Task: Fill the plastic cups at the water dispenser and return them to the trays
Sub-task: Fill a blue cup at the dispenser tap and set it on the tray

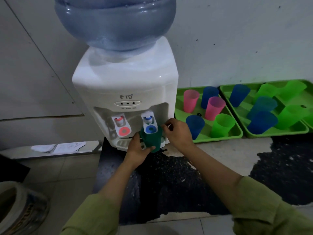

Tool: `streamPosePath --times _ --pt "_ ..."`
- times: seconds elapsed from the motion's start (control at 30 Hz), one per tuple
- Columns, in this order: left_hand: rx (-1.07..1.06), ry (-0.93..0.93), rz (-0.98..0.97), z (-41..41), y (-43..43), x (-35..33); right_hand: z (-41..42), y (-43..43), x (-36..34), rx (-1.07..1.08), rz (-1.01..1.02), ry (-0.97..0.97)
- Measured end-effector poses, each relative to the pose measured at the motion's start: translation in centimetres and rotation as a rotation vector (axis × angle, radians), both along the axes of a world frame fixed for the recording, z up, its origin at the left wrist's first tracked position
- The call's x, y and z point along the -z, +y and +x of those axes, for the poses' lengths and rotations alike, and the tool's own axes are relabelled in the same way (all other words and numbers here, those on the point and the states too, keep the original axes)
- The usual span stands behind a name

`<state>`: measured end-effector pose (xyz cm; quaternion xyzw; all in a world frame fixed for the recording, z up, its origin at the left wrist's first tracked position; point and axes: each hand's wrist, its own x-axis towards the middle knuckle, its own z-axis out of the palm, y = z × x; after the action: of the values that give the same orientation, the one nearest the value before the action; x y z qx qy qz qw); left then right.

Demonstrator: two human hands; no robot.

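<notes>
White wall behind; patchy black-and-pale surface across lower frame. Dispenser (125,85) at centre, bottle (115,22) on top, upper centre. Red tap (121,124) on left, blue tap (149,123) on right. Cup (151,141), dark green, tilted under blue tap, just above drip grille. Left hand (136,150) wrapped round cup's lower half, thumb across front. Right hand (177,131) just right of cup, fingers curled, tips at rim beside blue tap; pinching rim or only near it, cannot tell. Two green trays side by side at right of frame. Near tray (218,139) with five upright tray cups (221,125): two pink, two blue, one green. Far tray (277,134) with blue and green ones. Olive sleeves at bottom edge.
</notes>
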<state>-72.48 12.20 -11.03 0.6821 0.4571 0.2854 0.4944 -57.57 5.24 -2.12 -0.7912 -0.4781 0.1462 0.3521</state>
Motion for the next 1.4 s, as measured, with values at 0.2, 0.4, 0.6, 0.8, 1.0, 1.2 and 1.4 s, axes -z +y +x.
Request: streamPosePath --times 0.2,0.4,0.6,0.8,1.0,1.2,1.4 --pt "-0.1 0.057 0.129 0.5 -3.0 0.1 2.7 -2.3 0.5 -0.025 0.002 -0.007" --pt "-0.262 0.109 0.136 2.6 -6.4 0.0 6.9 -5.2 0.8 -0.135 -0.012 -0.005" --pt "-0.327 0.115 0.132 6.5 -11.6 -0.7 12.8 -9.7 0.6 -0.267 -0.048 -0.077" --pt "-0.295 0.003 0.204 12.2 -15.6 -4.9 19.6 -14.3 -1.0 -0.29 -0.09 -0.263" --pt "-0.243 0.01 0.342 18.7 -16.6 -8.9 26.5 -16.3 -3.5 -0.249 -0.039 -0.34" --pt "-0.174 -0.047 0.353 25.5 -14.9 -11.0 32.6 -15.7 -4.8 -0.184 -0.019 -0.338" --pt "-0.059 -0.073 0.322 33.5 -12.5 -11.9 39.8 -15.0 -6.1 -0.13 0.029 -0.346"
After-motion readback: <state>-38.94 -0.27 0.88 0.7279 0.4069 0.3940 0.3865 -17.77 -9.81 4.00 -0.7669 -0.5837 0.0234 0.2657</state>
